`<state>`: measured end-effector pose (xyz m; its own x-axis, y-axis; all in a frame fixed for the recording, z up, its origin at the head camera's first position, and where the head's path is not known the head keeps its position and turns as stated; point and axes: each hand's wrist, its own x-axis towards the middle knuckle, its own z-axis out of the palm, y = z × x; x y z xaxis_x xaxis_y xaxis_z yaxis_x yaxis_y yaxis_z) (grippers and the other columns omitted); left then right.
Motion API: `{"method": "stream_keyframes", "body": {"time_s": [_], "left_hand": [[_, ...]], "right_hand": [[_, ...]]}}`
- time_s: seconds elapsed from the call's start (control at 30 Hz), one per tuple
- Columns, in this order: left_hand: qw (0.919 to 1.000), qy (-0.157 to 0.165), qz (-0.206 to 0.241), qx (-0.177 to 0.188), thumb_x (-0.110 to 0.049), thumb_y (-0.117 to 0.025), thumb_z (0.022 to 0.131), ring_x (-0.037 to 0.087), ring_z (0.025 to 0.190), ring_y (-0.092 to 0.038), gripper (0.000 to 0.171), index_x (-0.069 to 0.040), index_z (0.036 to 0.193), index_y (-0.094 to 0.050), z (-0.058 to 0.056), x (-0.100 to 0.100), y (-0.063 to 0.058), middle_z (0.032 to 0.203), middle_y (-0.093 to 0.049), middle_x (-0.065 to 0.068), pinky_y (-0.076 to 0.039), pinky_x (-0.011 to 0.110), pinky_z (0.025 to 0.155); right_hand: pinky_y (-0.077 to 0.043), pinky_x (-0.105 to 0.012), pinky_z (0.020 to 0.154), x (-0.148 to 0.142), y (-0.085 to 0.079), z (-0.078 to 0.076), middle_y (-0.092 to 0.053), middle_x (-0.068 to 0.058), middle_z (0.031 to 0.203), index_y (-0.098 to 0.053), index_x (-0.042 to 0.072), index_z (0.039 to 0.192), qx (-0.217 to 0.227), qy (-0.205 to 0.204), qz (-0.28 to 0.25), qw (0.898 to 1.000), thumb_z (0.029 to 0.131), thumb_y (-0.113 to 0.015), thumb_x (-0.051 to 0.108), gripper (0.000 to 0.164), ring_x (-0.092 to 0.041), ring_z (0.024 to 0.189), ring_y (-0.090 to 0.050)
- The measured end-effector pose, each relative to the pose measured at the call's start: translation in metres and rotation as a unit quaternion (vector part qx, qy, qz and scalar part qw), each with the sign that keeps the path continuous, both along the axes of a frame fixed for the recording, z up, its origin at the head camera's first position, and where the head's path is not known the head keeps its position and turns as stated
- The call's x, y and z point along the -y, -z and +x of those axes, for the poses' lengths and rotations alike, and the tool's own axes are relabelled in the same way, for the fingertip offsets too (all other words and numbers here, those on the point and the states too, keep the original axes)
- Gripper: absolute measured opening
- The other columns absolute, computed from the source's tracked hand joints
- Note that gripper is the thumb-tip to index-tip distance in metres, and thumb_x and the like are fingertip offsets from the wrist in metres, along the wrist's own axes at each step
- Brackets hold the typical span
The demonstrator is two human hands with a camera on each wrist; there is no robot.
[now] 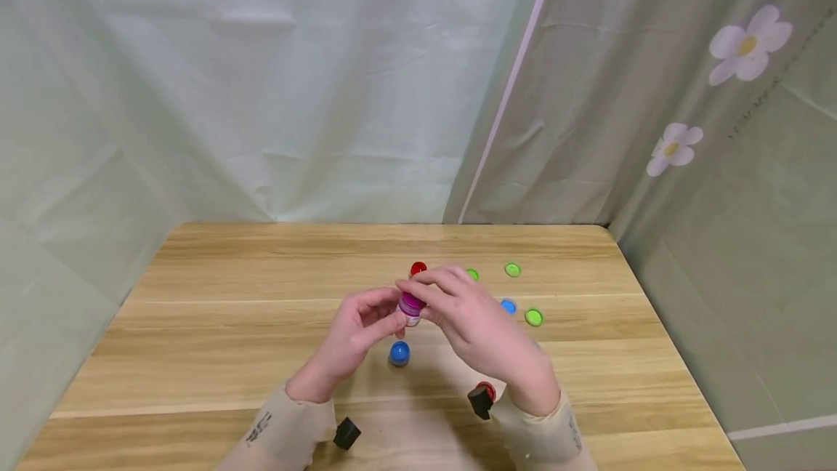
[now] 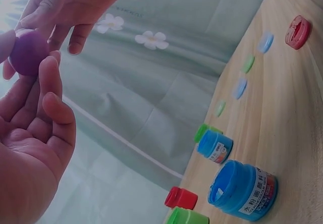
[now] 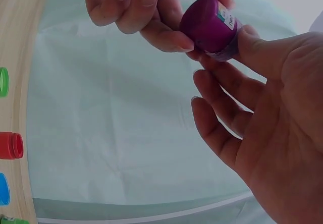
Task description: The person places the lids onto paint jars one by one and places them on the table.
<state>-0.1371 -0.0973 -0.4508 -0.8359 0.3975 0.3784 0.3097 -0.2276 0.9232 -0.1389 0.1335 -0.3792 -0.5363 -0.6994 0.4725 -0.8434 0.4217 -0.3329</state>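
A small purple paint jar [image 1: 412, 304] is held between both hands above the table. My left hand [image 1: 353, 333] grips its lower part with thumb and fingers. From the other side, my right hand [image 1: 474, 322] pinches its purple upper part; the right wrist view shows the thumb and index finger on the jar [image 3: 207, 27], the other fingers loosely bent. Just below the hands stands an uncapped blue paint jar [image 2: 245, 191], blue paint showing at its mouth. A red jar [image 1: 418, 267] stands behind the held one, partly covered by the right hand in the head view.
Green lids [image 1: 534, 317] and a blue lid [image 1: 508, 306] lie on the wooden table [image 1: 248, 355] to the right. A red lid [image 2: 299, 32] lies near the right forearm. Another blue jar [image 2: 216, 146] and green jars [image 2: 186, 216] stand about. Curtains [image 1: 314, 93] hang around the table.
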Motion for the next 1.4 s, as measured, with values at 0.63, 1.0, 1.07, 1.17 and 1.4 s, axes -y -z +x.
{"method": "stream_keyframes", "body": {"time_s": [0.63,1.0,1.07,1.17,1.4], "left_hand": [[0.9995,-0.018,-0.023,0.008,-0.004,-0.081,0.094,0.015,0.082,-0.064,0.024,0.006,0.115,-0.075,-0.0003,0.0027,-0.0006,0.100,-0.077,-0.001,-0.054,0.026,0.074],[0.9977,-0.039,-0.025,-0.049,0.002,-0.084,0.089,0.013,0.072,-0.063,0.023,0.007,0.110,-0.077,0.0000,0.0009,-0.0002,0.088,-0.075,-0.004,-0.054,0.027,0.068],[0.9974,-0.041,-0.028,-0.052,0.002,-0.085,0.089,0.014,0.072,-0.063,0.024,0.006,0.111,-0.078,0.0000,0.0006,-0.0015,0.090,-0.076,-0.004,-0.053,0.027,0.068],[0.9972,-0.045,-0.041,-0.042,-0.001,-0.085,0.089,0.015,0.073,-0.063,0.025,0.004,0.113,-0.080,0.0009,0.0003,-0.0044,0.091,-0.078,-0.003,-0.051,0.028,0.068],[0.9951,-0.065,-0.059,-0.046,0.004,-0.084,0.087,0.017,0.070,-0.062,0.026,0.001,0.113,-0.081,0.0013,-0.0002,-0.0073,0.082,-0.075,0.002,-0.046,0.028,0.060]], "right_hand": [[-0.050,-0.034,0.103,0.0019,0.0007,0.0009,-0.066,0.001,0.128,-0.074,0.012,0.131,-0.033,0.002,-0.012,0.999,0.110,-0.049,0.042,0.043,-0.021,0.123,-0.057],[-0.047,-0.035,0.105,-0.0025,0.0014,-0.0001,-0.067,0.007,0.125,-0.075,0.019,0.126,-0.046,0.010,-0.006,0.999,0.104,-0.067,0.039,0.031,-0.018,0.124,-0.056],[-0.047,-0.036,0.105,-0.0027,0.0005,0.0001,-0.067,0.008,0.125,-0.075,0.020,0.127,-0.048,0.013,-0.004,0.999,0.102,-0.069,0.039,0.032,-0.018,0.124,-0.057],[-0.048,-0.038,0.105,-0.0028,-0.0005,0.0006,-0.068,0.008,0.124,-0.076,0.021,0.127,-0.050,0.019,-0.001,0.999,0.101,-0.071,0.038,0.031,-0.018,0.124,-0.057],[-0.050,-0.041,0.103,-0.0012,-0.0020,0.0023,-0.068,0.006,0.125,-0.076,0.020,0.127,-0.057,0.034,0.011,0.998,0.100,-0.071,0.038,0.032,-0.019,0.123,-0.058]]}}
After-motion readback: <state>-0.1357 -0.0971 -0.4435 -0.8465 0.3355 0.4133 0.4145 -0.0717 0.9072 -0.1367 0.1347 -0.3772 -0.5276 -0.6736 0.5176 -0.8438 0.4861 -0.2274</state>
